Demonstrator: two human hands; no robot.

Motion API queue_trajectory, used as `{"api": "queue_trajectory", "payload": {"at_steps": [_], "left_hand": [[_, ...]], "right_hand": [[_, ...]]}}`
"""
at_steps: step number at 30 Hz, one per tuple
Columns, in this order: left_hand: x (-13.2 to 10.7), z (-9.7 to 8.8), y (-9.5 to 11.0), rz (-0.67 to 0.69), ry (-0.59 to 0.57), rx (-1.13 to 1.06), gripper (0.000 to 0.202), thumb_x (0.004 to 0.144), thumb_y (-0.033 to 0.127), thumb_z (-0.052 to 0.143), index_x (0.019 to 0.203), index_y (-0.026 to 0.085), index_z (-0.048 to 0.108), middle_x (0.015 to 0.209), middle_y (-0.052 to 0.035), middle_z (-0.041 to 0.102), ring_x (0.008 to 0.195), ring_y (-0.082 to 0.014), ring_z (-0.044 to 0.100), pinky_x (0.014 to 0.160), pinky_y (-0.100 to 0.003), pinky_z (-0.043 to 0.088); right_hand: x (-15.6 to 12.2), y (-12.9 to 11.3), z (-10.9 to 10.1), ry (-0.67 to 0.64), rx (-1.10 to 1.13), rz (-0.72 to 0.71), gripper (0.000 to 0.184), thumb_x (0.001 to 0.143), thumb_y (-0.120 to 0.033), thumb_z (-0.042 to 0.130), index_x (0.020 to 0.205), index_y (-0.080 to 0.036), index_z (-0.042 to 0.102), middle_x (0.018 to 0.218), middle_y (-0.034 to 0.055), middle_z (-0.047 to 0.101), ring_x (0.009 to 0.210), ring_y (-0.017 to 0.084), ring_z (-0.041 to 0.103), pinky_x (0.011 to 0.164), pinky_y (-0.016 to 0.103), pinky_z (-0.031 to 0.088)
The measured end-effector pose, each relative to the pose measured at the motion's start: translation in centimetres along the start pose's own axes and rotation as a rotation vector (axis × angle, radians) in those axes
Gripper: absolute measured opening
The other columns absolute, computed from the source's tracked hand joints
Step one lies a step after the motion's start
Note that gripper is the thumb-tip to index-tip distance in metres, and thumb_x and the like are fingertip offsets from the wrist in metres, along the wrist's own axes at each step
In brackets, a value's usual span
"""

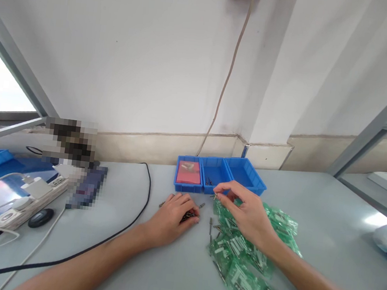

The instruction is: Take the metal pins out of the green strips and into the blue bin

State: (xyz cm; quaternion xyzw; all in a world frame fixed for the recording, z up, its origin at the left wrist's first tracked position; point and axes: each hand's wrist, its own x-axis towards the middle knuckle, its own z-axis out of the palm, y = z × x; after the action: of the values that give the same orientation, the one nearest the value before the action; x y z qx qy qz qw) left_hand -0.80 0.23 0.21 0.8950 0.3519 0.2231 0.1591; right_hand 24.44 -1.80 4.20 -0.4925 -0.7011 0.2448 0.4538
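Pinching a small metal part [214, 196] in the right grip [243, 212], just in front of the blue middle bin [216, 164]. Curling the left grip [174, 215] on the bench [170, 274], over a cluster of metal pieces [189, 215] (clasping them or merely covering them, impossible to tell). Passing the right forearm [305, 271] over spread green bags [242, 278] of metal pieces, hiding some from view. Having loose metal pins [210, 227] between those bags and the left grip. Facing, toward the wall [154, 65], a left bin [184, 187] with a red sheet [189, 177] inside, and a right bin [246, 175] on the other side of the middle one. Having a black cable [149, 196] close along the left forearm [105, 256], and, farther left, a black mouse [40, 218] beside a power strip [4, 218] crowded with plugs.
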Motion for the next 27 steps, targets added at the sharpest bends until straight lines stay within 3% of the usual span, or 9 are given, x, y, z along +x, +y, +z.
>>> {"api": "queue_trajectory", "payload": {"at_steps": [7, 11, 16, 22, 27], "left_hand": [[0.03, 0.01, -0.05, 0.004, 0.003, 0.004, 0.005, 0.107, 0.028, 0.063, 0.107, 0.023, 0.065, 0.108, -0.0022, 0.067, 0.103, -0.0224, 0.059, 0.090, -0.037, 0.042], [0.03, -0.03, -0.06, 0.001, 0.002, 0.008, 0.005, 0.106, 0.028, 0.064, 0.107, 0.024, 0.065, 0.108, -0.0022, 0.067, 0.103, -0.0229, 0.059, 0.091, -0.037, 0.042], [-0.04, -0.10, 0.05, -0.003, -0.009, -0.005, 0.004, 0.106, 0.027, 0.065, 0.108, 0.024, 0.065, 0.110, -0.0019, 0.067, 0.103, -0.0223, 0.059, 0.091, -0.037, 0.042], [-0.05, -0.10, 0.03, 0.002, -0.005, 0.000, 0.005, 0.107, 0.028, 0.063, 0.108, 0.024, 0.065, 0.109, -0.0027, 0.067, 0.103, -0.0230, 0.059, 0.091, -0.037, 0.043], [-0.01, -0.16, 0.13, -0.002, -0.002, 0.003, 0.006, 0.107, 0.029, 0.063, 0.108, 0.023, 0.065, 0.109, -0.0030, 0.067, 0.103, -0.0230, 0.059, 0.091, -0.037, 0.042]], "right_hand": [[0.21, -0.23, -0.10, -0.015, 0.025, -0.032, 0.019, 0.103, -0.038, 0.065, 0.104, -0.032, 0.083, 0.104, 0.0038, 0.077, 0.094, 0.024, 0.069, 0.080, 0.034, 0.053], [0.29, -0.22, -0.11, -0.015, 0.023, -0.033, 0.023, 0.104, -0.039, 0.063, 0.102, -0.031, 0.084, 0.109, 0.0060, 0.074, 0.099, 0.025, 0.069, 0.075, 0.033, 0.054], [0.40, 0.16, 0.04, -0.019, 0.133, 0.062, 0.027, 0.104, -0.048, 0.061, 0.103, -0.028, 0.080, 0.110, 0.0064, 0.074, 0.089, 0.024, 0.068, 0.068, 0.034, 0.052], [0.65, 0.72, 0.03, 0.024, 0.152, 0.080, 0.030, 0.100, -0.054, 0.066, 0.099, -0.026, 0.079, 0.106, 0.0061, 0.075, 0.097, 0.026, 0.067, 0.081, 0.036, 0.051], [0.63, 0.38, -0.07, 0.024, 0.118, 0.136, 0.027, 0.094, -0.052, 0.074, 0.094, -0.025, 0.077, 0.089, 0.0025, 0.072, 0.076, 0.020, 0.058, 0.069, 0.033, 0.046]]}}
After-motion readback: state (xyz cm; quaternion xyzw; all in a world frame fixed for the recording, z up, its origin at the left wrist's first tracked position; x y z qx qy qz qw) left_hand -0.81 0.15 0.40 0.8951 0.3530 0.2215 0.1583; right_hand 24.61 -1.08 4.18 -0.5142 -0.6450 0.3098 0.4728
